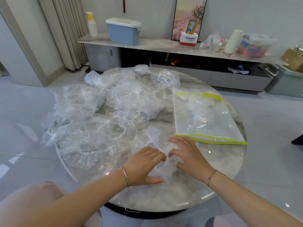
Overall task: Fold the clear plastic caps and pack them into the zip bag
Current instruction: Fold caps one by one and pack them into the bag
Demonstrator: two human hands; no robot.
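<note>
Both grips down on one clear cap (pixel 161 171), lower centre of frame, near edge of the round marble counter (pixel 180 195)
Left grip (pixel 144 166): fingers bent, tips on the cap's left side, thumb splayed out flat along its near edge, not pinching
Right grip (pixel 188 156): fingers spread apart and slightly arched, tips on the cap's right side
So both are apart, pressing rather than clamped. The cap sits between them, crumpled, and its far part runs up-frame past the fingertips
Pile of loose caps (pixel 106 112) covers the centre and left of the counter, overlapping, some hanging past the left rim. The near edge of the pile is just left of the left grip
Zip bag (pixel 205 115) lies flat at right of centre, green zip strip at its far end, green-edged near end just beside the right grip's fingertips. Can't tell what is inside it
Thin bracelet on each wrist
Sideboard (pixel 155 45) across top of frame, blue bin (pixel 123 32) on it
</note>
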